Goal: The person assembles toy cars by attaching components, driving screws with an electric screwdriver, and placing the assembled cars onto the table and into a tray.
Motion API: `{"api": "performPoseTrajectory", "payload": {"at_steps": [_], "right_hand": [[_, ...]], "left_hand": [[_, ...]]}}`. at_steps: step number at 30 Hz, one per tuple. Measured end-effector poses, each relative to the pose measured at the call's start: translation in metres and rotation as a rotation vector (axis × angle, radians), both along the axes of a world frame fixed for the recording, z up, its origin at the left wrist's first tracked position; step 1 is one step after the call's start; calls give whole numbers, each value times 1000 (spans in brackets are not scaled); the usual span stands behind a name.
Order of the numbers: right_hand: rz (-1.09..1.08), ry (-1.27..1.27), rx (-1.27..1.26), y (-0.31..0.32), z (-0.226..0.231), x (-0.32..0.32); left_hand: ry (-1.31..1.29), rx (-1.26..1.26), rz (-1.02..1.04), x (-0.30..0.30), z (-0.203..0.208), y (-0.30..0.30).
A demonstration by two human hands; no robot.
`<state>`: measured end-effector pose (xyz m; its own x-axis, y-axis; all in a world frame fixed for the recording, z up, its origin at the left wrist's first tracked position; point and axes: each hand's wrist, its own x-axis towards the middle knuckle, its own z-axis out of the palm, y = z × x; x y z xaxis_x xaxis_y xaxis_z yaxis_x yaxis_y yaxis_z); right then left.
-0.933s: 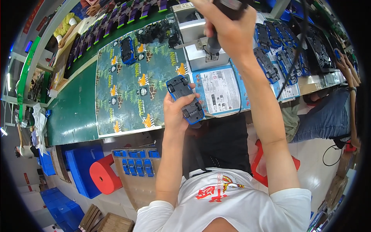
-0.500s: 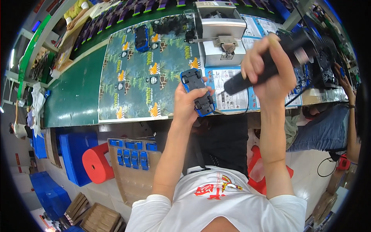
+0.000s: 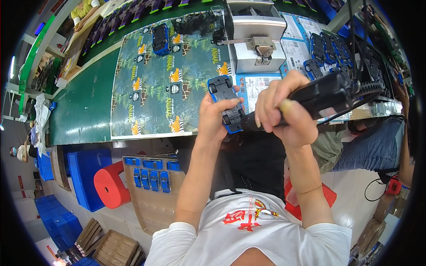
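Observation:
My left hand (image 3: 214,116) grips a blue toy car (image 3: 224,92) upside down, its black underside facing up and the thumb pressed across it. In my right hand (image 3: 288,111) is a black electric screwdriver (image 3: 321,96) with a cord. Its tip end is at the lower right of the car's underside; the bit itself is hidden, so I cannot tell whether it touches a screw. Another blue toy car (image 3: 160,39) lies underside up on the patterned sheet (image 3: 155,102), near a heap of small black parts (image 3: 197,25).
A metal screw-feeding machine (image 3: 259,42) stands behind my hands. Several blue cars (image 3: 326,48) lie on the right. Below the table are a carton with blue cars (image 3: 153,177), a red stool (image 3: 111,186) and a blue bin (image 3: 91,177). Another person's leg (image 3: 372,148) is at right.
My right hand has brought the screwdriver down and left, from beside the car onto its lower end. The left hand and car have barely moved.

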<state>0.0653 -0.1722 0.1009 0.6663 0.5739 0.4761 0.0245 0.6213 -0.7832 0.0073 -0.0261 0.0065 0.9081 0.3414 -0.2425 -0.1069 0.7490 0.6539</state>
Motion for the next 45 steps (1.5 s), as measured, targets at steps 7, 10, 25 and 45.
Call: {"api": "performPoseTrajectory", "payload": {"at_steps": [7,10,25,45], "right_hand": [[73,-14,61,-2,-5,-2],[95,-35,49,1,-5,4],[22,-79,-34,-3,0,2],[-198,-26,113,-76,-10,16]], "left_hand": [[14,-13,-39,3,2,0],[17,-51,-44,5,2,2],[-34,-40,-44,4,-1,3],[-334,2377,-153,6,23,119]]}}
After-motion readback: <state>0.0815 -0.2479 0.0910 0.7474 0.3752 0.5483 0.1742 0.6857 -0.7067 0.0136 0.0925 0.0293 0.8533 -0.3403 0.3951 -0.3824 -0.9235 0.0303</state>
